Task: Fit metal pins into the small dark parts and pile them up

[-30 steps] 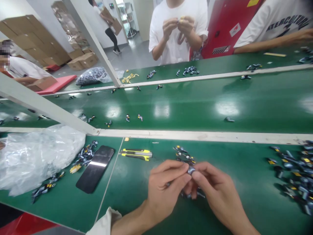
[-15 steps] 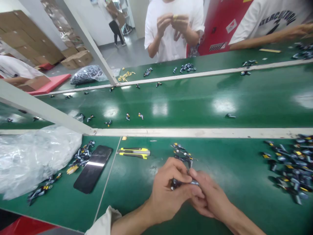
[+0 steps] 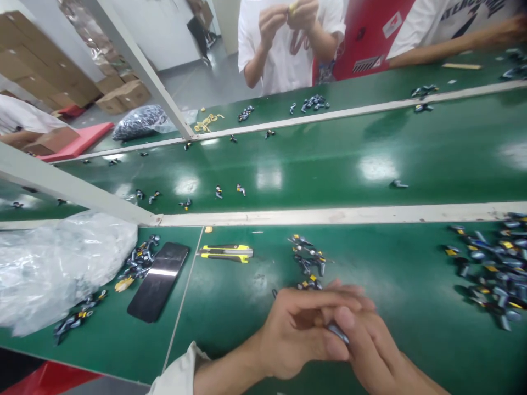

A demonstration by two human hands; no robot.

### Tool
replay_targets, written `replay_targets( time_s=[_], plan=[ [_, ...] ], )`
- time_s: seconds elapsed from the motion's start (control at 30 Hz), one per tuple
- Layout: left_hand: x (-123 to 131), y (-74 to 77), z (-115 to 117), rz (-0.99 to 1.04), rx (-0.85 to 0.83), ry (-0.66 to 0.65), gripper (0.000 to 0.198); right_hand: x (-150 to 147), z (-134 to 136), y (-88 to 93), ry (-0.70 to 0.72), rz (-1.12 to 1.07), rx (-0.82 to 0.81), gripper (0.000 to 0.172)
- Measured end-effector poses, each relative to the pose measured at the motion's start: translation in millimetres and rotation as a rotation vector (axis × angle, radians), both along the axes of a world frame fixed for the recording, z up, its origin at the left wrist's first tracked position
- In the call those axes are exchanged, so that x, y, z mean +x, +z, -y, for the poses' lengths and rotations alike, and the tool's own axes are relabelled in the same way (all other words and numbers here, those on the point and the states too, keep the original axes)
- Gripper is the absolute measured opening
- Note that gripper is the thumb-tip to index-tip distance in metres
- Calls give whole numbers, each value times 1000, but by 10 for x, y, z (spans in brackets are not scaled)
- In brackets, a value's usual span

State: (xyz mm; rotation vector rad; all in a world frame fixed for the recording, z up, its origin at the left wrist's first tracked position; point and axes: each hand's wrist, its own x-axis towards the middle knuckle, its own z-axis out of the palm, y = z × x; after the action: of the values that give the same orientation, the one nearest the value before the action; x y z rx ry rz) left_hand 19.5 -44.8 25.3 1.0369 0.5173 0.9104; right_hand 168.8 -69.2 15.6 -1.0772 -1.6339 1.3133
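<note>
One utility knife, one phone and one plastic bag lie on the left of the green table; the parts in the pile at right overlap too much to count; one small grey part shows between the two thumbs, partly covered, the left hand and right hand both clasping it.
</note>
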Motion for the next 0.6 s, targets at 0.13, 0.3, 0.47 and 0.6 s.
replay_targets(
  time_s=[0.13, 0.3, 0.47, 0.6],
  plan=[
    [-64, -61, -254, -284, 85, 131, 50, 169, -419, 47, -58, 315, 86, 61],
    [-511, -61, -1282, -1030, 443, 488, 21, 487, -1414, -96, -244, 730, 209, 33],
    [-803, -119, -2179, -1149, 364, 598, 37, 495, -2100, -272, -324, 776, 214, 17],
    [-774, -147, -2225, -1066, 280, 496, 28, 399, -1963, -170, -385, 697, 228, 22]
  ],
)
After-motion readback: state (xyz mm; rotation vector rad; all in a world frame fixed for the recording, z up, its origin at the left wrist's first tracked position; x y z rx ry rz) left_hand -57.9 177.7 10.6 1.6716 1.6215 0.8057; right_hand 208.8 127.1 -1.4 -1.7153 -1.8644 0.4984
